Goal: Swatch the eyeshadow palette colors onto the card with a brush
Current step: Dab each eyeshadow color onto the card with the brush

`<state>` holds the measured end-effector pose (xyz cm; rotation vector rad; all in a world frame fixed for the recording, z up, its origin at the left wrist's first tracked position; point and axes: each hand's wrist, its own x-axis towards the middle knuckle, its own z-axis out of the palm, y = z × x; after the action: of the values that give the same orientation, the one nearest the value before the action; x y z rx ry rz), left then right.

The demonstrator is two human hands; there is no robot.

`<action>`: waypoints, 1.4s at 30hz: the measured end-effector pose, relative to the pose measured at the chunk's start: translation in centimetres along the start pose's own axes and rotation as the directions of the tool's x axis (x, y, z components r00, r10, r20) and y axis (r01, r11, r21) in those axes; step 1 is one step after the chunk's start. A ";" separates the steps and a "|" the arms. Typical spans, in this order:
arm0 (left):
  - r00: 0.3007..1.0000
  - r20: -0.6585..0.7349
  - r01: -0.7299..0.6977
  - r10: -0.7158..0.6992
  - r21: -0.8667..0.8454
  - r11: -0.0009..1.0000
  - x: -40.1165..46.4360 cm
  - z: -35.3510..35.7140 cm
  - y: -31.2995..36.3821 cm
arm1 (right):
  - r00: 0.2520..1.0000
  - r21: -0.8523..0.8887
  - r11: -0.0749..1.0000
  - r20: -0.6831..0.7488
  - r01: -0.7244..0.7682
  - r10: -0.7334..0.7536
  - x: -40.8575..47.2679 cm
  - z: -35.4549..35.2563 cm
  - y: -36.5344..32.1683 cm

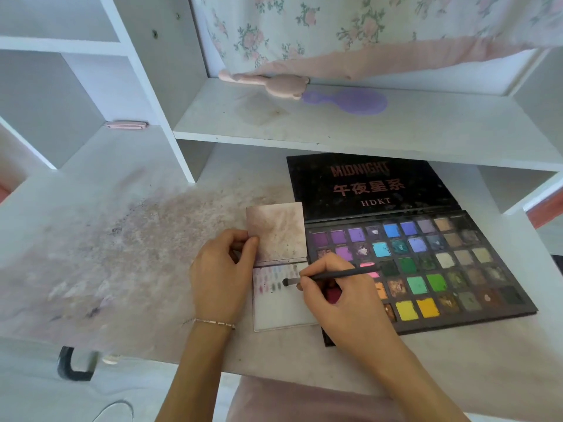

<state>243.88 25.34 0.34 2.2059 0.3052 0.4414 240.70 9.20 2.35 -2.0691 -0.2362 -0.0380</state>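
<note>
A large open eyeshadow palette point(451, 263) with a black lid lies on the desk at the right, its pans purple, blue, green, yellow and brown. Left of it lies a white card point(283, 309), folded open, with rows of small colour swatches near its top. My left hand point(222, 275) pinches the card's stained upper flap point(277, 229) at its left edge. My right hand point(338, 296) grips a thin black brush point(332, 275), whose dark tip touches the card just right of the swatches. This hand covers part of the palette's lower left pans.
The white desk point(137, 254) is stained with pink and grey powder on its left side. A shelf point(365, 129) above the palette carries a pink brush point(274, 82) and a purple brush point(353, 100). White shelf compartments rise at the left. A floral curtain hangs behind.
</note>
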 end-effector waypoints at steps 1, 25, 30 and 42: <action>1.000 -0.002 -0.002 0.002 0.000 1.000 0.0 0.0 0.0 | 1.000 -0.011 1.000 -0.001 0.002 -0.002 0.0 0.0 0.0; 1.000 0.000 -0.026 0.026 0.016 1.000 -0.1 -0.1 0.2 | 0.998 -0.086 0.996 0.052 -0.028 0.032 0.2 0.1 -0.1; 1.000 0.002 -0.021 0.021 0.020 1.000 0.0 0.0 0.3 | 0.998 -0.081 0.996 0.054 -0.037 0.041 0.2 0.1 -0.1; 1.000 0.001 -0.031 0.031 0.021 0.999 0.0 0.0 0.2 | 0.998 -0.093 0.995 0.058 -0.028 0.034 0.2 0.1 0.0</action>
<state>243.85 25.19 0.52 2.2334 0.2768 0.4563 240.87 9.34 2.29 -2.1672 -0.2428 0.0321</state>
